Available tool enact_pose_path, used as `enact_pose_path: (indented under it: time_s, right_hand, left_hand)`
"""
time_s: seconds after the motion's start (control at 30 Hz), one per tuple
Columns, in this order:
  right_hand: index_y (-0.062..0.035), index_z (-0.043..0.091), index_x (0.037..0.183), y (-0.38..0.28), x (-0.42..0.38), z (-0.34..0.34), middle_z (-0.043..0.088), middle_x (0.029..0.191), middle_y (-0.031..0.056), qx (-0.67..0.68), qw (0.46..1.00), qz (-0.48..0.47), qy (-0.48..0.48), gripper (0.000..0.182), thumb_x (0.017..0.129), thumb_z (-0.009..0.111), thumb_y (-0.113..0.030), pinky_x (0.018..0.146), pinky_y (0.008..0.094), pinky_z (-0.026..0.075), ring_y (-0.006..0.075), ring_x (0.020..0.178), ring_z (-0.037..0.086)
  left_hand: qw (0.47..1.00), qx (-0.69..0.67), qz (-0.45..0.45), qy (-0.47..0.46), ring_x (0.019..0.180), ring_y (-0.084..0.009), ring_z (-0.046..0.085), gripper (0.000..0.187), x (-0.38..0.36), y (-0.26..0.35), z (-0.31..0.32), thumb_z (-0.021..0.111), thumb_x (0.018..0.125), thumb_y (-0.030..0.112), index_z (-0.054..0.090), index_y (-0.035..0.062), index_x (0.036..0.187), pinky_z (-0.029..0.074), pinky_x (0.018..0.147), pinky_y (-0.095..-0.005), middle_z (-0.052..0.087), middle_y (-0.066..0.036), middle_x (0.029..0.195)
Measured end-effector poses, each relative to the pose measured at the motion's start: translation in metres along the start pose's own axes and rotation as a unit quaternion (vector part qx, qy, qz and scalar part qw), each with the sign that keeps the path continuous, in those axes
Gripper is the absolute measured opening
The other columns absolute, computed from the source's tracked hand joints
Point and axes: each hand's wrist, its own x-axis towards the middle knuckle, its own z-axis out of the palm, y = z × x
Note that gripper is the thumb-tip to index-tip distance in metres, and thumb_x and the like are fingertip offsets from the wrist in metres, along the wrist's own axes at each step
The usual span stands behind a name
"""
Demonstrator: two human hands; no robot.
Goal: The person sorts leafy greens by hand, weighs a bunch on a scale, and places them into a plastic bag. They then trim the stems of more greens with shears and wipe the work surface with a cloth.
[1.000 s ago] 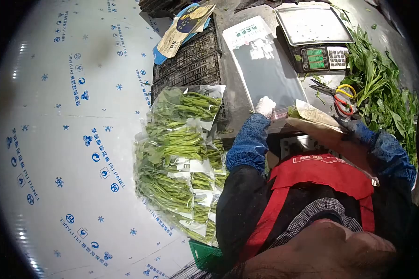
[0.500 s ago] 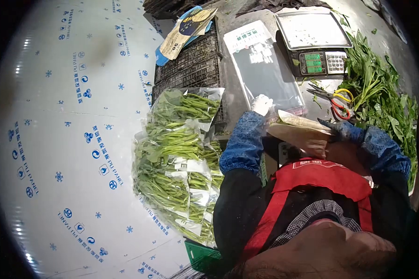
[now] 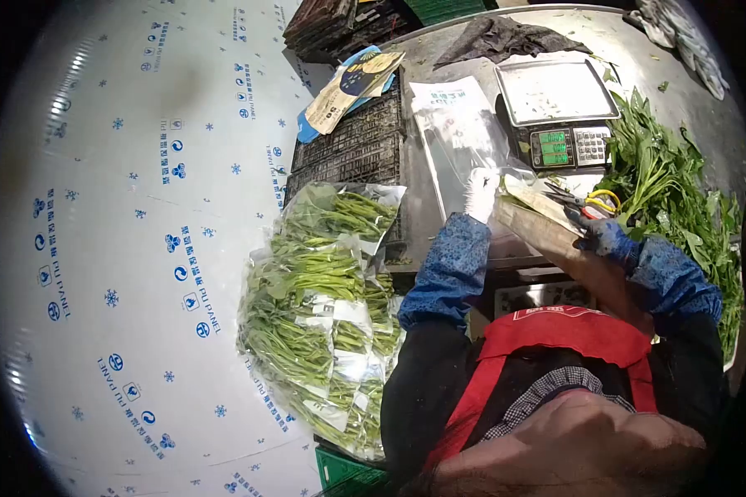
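My left hand [image 3: 481, 195], in a white glove, is closed at the near edge of a stack of clear plastic bags [image 3: 448, 137], whose top bag is bunched up there. Beside it lies the narrow end of a long brown, curved sheet-like piece [image 3: 547, 228], which slants down toward my red apron. My right hand [image 3: 613, 240], in a dark blue glove, is wrapped round the right side of this brown piece. Scissors [image 3: 601, 203] with yellow and red handles rest just beyond my right hand.
A scale [image 3: 559, 108] with a lit display stands beyond the bags. Loose leafy greens [image 3: 663, 182] lie at the right. Bagged greens [image 3: 323, 306] are piled at the left, below a dark crate [image 3: 352, 132] with printed packets [image 3: 348, 91]. A dark cloth [image 3: 506, 40] lies at the back.
The view has shifted, showing more of the table's far side. The top bag is now lifted and crumpled at my left hand, and the brown piece has come nearer the bags.
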Motion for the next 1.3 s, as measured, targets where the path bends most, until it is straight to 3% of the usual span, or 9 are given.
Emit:
enact_pose_path:
  time_s: [0.17,0.43,0.53,0.63,0.7,0.93,1.03,1.13,1.3]
  right_hand:
    - [-0.0062,0.027,0.134,0.042,0.022,0.036,0.042,0.128,0.0136,0.178,0.983,0.014,0.053,0.076,0.073,0.066,-0.028,0.093,0.0308,0.034,0.0221,0.114,0.042]
    - [-0.0076,-0.003,0.137,0.028,0.089,0.026,0.06,0.078,0.0209,0.009,0.994,0.104,0.032,0.097,0.072,0.064,-0.033,0.059,0.0363,0.047,0.0308,0.067,0.059]
    - [0.0028,0.035,0.123,0.043,0.129,0.04,0.061,0.09,0.0153,0.065,0.99,0.048,0.114,0.073,0.071,0.065,-0.039,0.07,0.0345,0.047,0.027,0.08,0.058]
    - [0.004,0.048,0.112,0.045,0.156,0.037,0.059,0.094,0.0153,0.177,0.973,0.104,0.103,0.063,0.069,0.07,-0.037,0.072,0.0324,0.047,0.0256,0.08,0.058]
    - [0.0036,0.054,0.104,0.026,0.18,0.028,0.06,0.095,0.0154,0.22,0.91,0.349,0.05,0.059,0.068,0.071,-0.041,0.074,0.0307,0.046,0.0239,0.084,0.057]
    - [-0.0051,0.062,0.097,-0.058,0.203,-0.101,0.063,0.084,0.005,0.405,0.91,-0.08,-0.047,0.036,0.087,0.048,-0.037,0.073,0.0254,0.046,0.0108,0.078,0.056]
    - [-0.0038,0.058,0.102,-0.065,0.195,-0.17,0.062,0.089,0.0066,0.467,0.874,-0.135,-0.004,0.034,0.087,0.048,-0.033,0.076,0.0265,0.046,0.0128,0.083,0.056]
    - [-0.0025,0.055,0.107,-0.058,0.195,-0.211,0.061,0.094,0.0082,0.454,0.876,-0.152,0.056,0.034,0.087,0.049,-0.029,0.079,0.0276,0.045,0.0148,0.088,0.055]
    - [-0.0004,0.05,0.115,-0.092,0.172,-0.272,0.059,0.102,0.011,0.307,0.902,-0.269,0.142,0.036,0.087,0.05,-0.023,0.085,0.0294,0.045,0.0181,0.097,0.054]
  left_hand:
    - [0.999,-0.008,-0.018,-0.038,0.065,-0.0176,0.044,0.011,-0.007,-0.008,0.004,0.055,0.076,0.003,0.045,0.0058,0.071,0.039,0.063,-0.0309,0.044,-0.006,0.07]
    - [0.985,-0.075,0.052,-0.146,0.071,-0.0198,0.049,0.008,-0.035,0.074,0.059,0.055,0.075,0.004,0.047,0.0051,0.076,0.041,0.067,-0.0289,0.047,-0.008,0.072]
    - [0.983,-0.052,-0.033,-0.172,0.081,-0.0202,0.048,0.02,-0.064,0.077,0.074,0.062,0.073,0.01,0.049,0.006,0.087,0.041,0.074,-0.0332,0.046,-0.008,0.082]
    - [0.998,0.062,-0.013,0.006,0.126,-0.0291,0.019,0.089,-0.063,0.082,0.036,0.073,0.062,0.018,0.022,0.0031,0.133,0.021,0.103,-0.0349,0.017,-0.019,0.136]
    - [0.987,-0.125,-0.099,-0.007,0.132,-0.0273,0.001,0.096,-0.079,0.046,0.045,0.071,0.066,0.016,0.006,-0.0009,0.136,0.011,0.106,-0.0342,0.001,-0.018,0.142]
    - [0.934,-0.077,-0.349,0.008,0.108,-0.0183,0.049,0.033,0.035,0.111,-0.092,0.04,0.085,-0.003,0.049,-0.0011,0.116,0.04,0.09,-0.025,0.051,-0.015,0.117]
    - [0.746,-0.606,-0.245,-0.13,0.098,-0.0318,0.052,0.056,0.071,0.097,-0.134,0.052,0.079,0.044,0.043,0.002,0.115,0.049,0.079,-0.0464,0.051,-0.016,0.111]
    - [0.953,-0.261,-0.153,0.023,0.068,-0.0199,0.053,0.024,0.088,0.176,-0.135,0.054,0.079,0.023,0.046,0.0016,0.088,0.046,0.057,-0.0333,0.054,-0.011,0.083]
    - [0.967,-0.179,-0.165,0.067,0.039,-0.0128,0.049,0.014,0.111,0.199,-0.134,0.057,0.079,0.009,0.05,0.0012,0.07,0.039,0.033,-0.0253,0.055,-0.007,0.061]
